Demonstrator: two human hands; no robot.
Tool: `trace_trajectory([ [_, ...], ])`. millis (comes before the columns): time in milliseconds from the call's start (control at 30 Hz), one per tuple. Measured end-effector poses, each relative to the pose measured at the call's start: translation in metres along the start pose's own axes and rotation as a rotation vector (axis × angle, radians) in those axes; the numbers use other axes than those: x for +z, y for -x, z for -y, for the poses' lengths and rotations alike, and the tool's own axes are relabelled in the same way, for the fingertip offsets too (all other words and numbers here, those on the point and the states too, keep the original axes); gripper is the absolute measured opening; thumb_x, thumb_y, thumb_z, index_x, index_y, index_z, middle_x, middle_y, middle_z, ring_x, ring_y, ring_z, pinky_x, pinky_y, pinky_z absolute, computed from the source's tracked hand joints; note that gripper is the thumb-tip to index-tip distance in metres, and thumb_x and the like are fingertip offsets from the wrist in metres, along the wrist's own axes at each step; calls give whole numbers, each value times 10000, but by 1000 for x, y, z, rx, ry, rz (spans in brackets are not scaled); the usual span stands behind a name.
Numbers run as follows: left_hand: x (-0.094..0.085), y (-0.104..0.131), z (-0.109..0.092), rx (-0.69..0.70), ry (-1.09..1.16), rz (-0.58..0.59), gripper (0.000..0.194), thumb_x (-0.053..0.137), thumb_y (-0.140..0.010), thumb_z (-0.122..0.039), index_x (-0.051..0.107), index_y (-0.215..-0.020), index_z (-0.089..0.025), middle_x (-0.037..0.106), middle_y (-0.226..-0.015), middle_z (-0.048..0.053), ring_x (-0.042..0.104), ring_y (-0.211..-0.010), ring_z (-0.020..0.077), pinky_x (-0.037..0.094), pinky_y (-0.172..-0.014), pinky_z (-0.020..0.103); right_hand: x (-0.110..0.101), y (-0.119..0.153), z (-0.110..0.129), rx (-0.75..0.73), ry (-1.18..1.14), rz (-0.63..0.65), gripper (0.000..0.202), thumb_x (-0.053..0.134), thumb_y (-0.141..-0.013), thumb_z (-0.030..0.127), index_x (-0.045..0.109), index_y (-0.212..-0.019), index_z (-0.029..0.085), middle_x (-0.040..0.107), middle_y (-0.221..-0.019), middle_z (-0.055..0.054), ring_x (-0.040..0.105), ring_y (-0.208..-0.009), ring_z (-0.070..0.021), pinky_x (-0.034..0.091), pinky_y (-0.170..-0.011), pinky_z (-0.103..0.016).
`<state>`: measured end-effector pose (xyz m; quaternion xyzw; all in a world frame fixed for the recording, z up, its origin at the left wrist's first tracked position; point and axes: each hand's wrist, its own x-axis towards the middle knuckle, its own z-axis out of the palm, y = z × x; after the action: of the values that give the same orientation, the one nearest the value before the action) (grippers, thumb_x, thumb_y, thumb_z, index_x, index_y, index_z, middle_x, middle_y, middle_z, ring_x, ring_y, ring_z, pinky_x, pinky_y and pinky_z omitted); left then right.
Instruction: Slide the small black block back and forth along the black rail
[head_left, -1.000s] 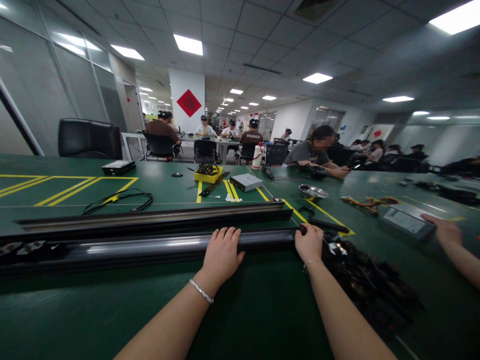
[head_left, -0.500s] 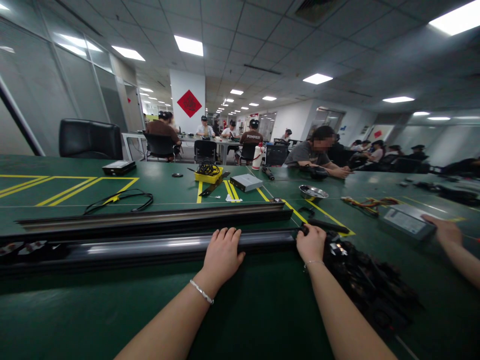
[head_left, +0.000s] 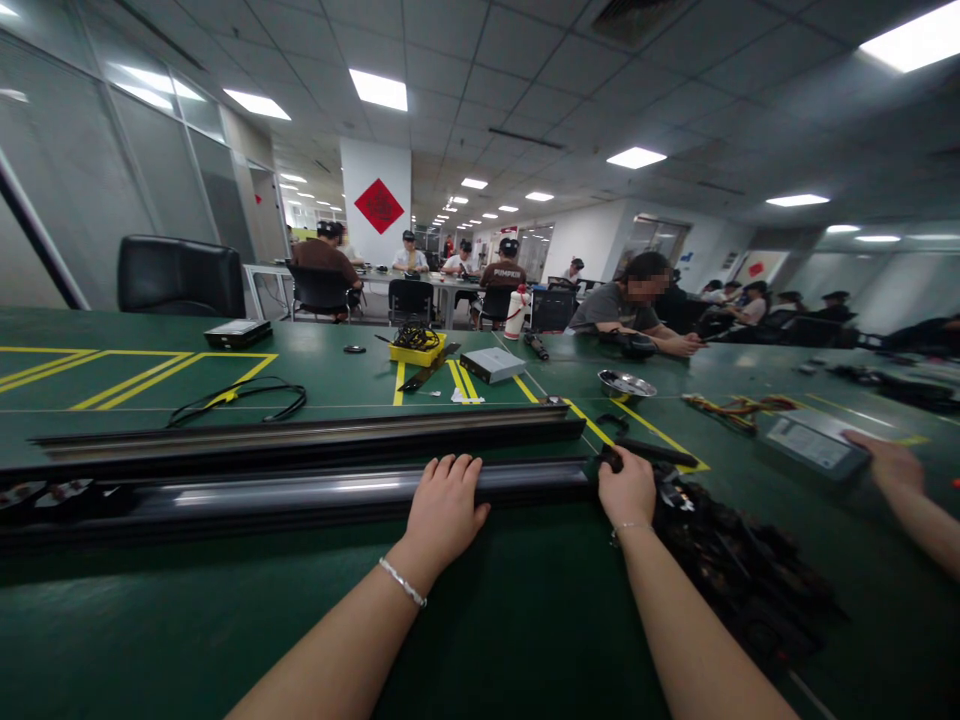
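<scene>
The left hand (head_left: pixel 444 512) holds the bar (head_left: pixel 300 490), fingers close together; at the bar's end, the right hand (head_left: pixel 628 490) pinches a black piece (head_left: pixel 610 459), seating unclear.

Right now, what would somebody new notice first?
Probably the long shiny bar lying across the green table, with the left hand on it and the right hand at its right end. Farther back sits a bright yellow tray of tangled black cable. Beyond, a red diamond stands out on a white pillar.

open-plan office workroom, panelled ceiling lights (head_left: pixel 379 90), office chairs (head_left: pixel 180 277), long green worktable (head_left: pixel 225 620), seated people (head_left: pixel 626 300)
</scene>
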<state>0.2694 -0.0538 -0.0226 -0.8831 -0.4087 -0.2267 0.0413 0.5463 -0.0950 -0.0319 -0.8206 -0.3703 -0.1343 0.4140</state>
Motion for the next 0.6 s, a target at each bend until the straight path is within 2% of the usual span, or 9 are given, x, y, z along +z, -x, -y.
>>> trace_trajectory([
  [133,0,0,0,-5,3,2,525,507,-782,-398,413,-1270,-230,497,-1302,66,416,-1202,251,272,-1040,440,-8,3,5,-71,80,-31,400,415,-749,214,577,-1109,150,526,-1075,-112,497,-990,-229,372,-888,-325],
  [267,2,0,0,2,2,-13,535,511,-779,-402,414,-1272,-218,493,-1311,62,407,-1213,256,267,-1049,437,-19,1,4,-240,263,-98,355,384,-784,191,591,-1071,154,560,-1054,-118,455,-1045,-246,333,-911,-357],
  [333,3,1,1,2,4,-17,535,508,-781,-405,415,-1273,-216,492,-1314,62,403,-1219,255,264,-1052,437,-25,-2,0,-230,319,-131,345,382,-796,196,594,-1066,163,573,-1060,-116,455,-1049,-255,344,-880,-372],
  [433,4,1,2,4,7,-18,536,504,-784,-410,412,-1276,-217,492,-1316,63,403,-1222,252,266,-1051,442,-33,-6,-10,-108,378,-181,354,396,-797,210,586,-1094,183,585,-1059,-118,483,-1010,-273,357,-837,-414],
  [533,4,1,1,7,4,-14,537,496,-788,-412,409,-1279,-213,489,-1320,65,402,-1224,256,267,-1050,444,-39,-7,-17,-9,420,-135,376,380,-810,221,581,-1124,177,581,-1089,-149,510,-975,-302,378,-798,-467],
  [600,4,1,1,5,1,-9,536,491,-791,-412,408,-1281,-213,483,-1327,65,398,-1229,257,265,-1052,443,-41,-6,-20,13,436,-120,392,348,-824,210,579,-1139,175,548,-1165,-163,497,-1025,-321,373,-813,-501],
])
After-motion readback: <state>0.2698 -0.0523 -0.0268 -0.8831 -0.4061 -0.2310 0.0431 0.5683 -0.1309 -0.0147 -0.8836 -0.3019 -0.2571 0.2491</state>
